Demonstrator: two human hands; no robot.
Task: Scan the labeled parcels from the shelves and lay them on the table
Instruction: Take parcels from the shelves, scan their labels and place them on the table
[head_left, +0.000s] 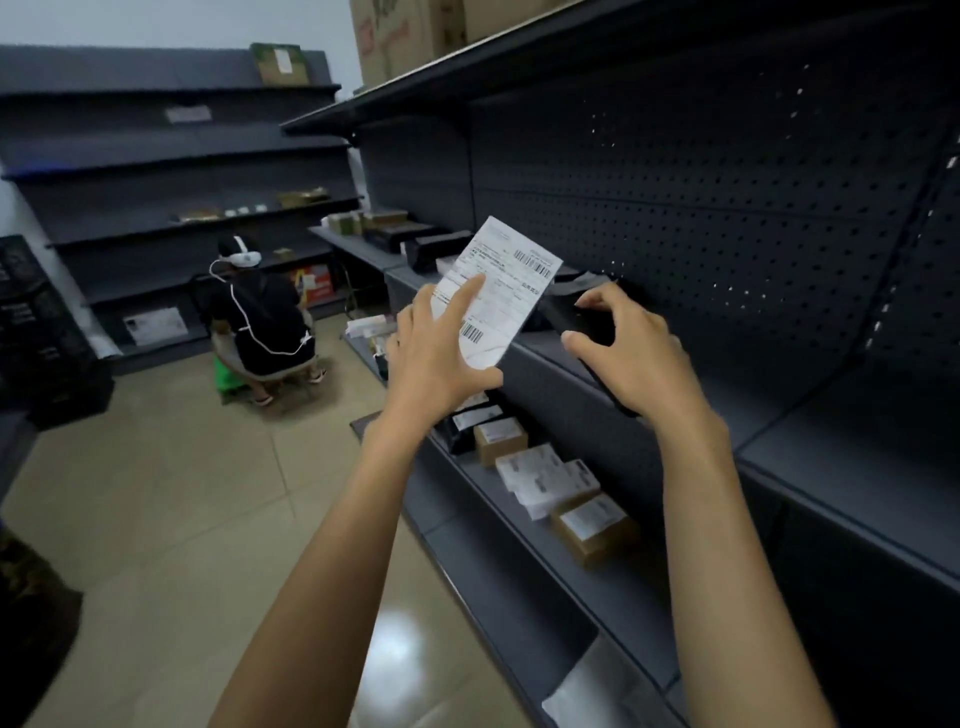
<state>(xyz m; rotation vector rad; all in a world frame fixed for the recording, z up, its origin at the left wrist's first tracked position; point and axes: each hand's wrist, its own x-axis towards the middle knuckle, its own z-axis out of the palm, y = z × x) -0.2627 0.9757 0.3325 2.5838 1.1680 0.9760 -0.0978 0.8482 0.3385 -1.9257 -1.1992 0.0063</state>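
Storeroom lined with dark shelves (831, 457). Holding a labelled parcel (501, 299) in the left hand (441, 358), long side near upright, forefinger straight on it. Gripping what seems a scanner (563, 317) in the right hand (631, 358), just beside its right edge; probably needs aiming leftward at the barcode (532, 262).

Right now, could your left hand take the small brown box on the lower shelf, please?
Probably not yet: the left hand holds the white labelled parcel. The small brown box lies uncovered below it on the lower shelf, so the way looks free once that parcel is down.
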